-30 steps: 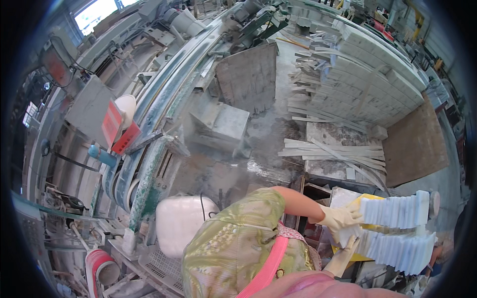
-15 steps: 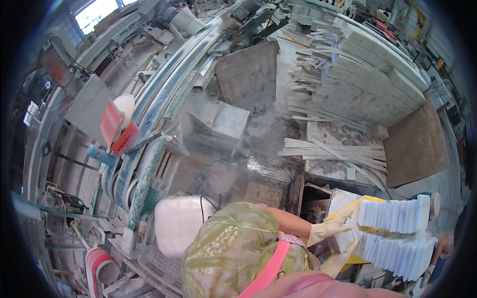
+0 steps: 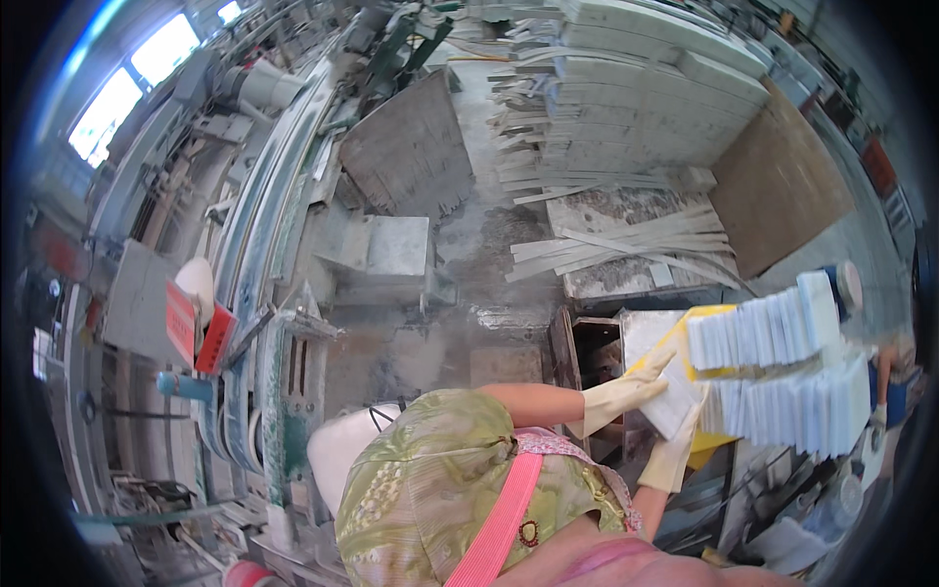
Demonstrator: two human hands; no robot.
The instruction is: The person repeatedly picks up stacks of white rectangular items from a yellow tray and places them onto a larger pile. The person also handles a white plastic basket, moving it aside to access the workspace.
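Observation:
My left hand [image 3: 626, 393], in a cream rubber glove, lies along the near left edge of a flat white tile [image 3: 673, 399]. My right hand [image 3: 675, 452], gloved the same way, grips the tile's lower right side. Both hands hold this tile in front of a yellow rack [image 3: 712, 446]. On the rack stand two rows of thin pale tiles on edge, a far row [image 3: 758, 331] and a near row [image 3: 792, 409]. The fingertips of both gloves are partly hidden by the tile and each other.
Left of me runs a long machine rail [image 3: 264, 235] with a red box [image 3: 196, 328]. Ahead, loose white strips [image 3: 626, 245] lie on a low platform beside stacked slabs [image 3: 655, 108] and a brown board [image 3: 782, 186]. Another person's arm [image 3: 882, 377] shows at far right.
The whole view has shifted with my head. My left hand's fingers, spread before, now lie closer together against the tile, and more of the tile's face shows between my hands.

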